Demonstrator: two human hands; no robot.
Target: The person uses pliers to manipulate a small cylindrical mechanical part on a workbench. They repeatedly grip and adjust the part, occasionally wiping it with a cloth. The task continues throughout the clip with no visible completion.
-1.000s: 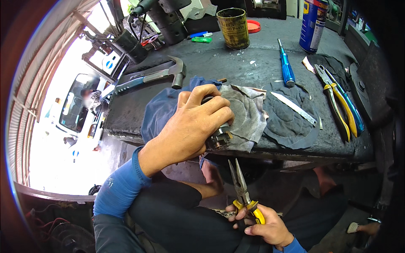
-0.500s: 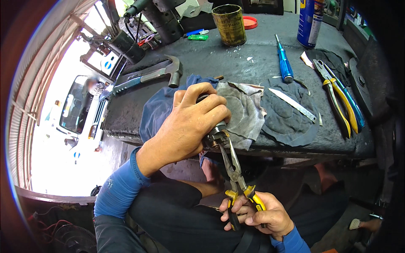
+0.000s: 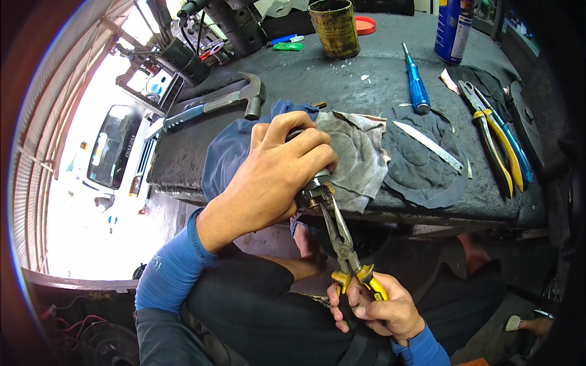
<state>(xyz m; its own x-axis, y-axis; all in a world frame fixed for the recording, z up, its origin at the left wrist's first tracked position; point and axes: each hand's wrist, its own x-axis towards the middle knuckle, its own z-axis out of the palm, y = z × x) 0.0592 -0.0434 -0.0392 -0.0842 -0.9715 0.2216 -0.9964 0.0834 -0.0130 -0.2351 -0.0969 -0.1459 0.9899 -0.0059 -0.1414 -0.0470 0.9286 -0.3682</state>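
My left hand (image 3: 278,171) is wrapped over a dark cylindrical metal part (image 3: 317,194) at the bench edge, above crumpled blue cloth (image 3: 223,168) and grey cloth (image 3: 360,161). My right hand (image 3: 381,308) grips yellow-and-black needle-nose pliers (image 3: 345,250) low over my lap. Their jaws point up, slightly apart, with the tips at the part's lower end; the fingers under the handles are partly hidden.
The dark bench (image 3: 390,39) holds a claw hammer (image 3: 223,104), grimy can (image 3: 332,33), spray can (image 3: 450,33), blue screwdriver (image 3: 417,85), hacksaw blade (image 3: 427,146) and combination pliers (image 3: 494,140). A white vehicle (image 3: 125,158) stands outside at left.
The needle-nose pliers have moved up from below the bench edge to the metal part's lower end. Their handles spread, then closed slightly. My left hand still holds the part.
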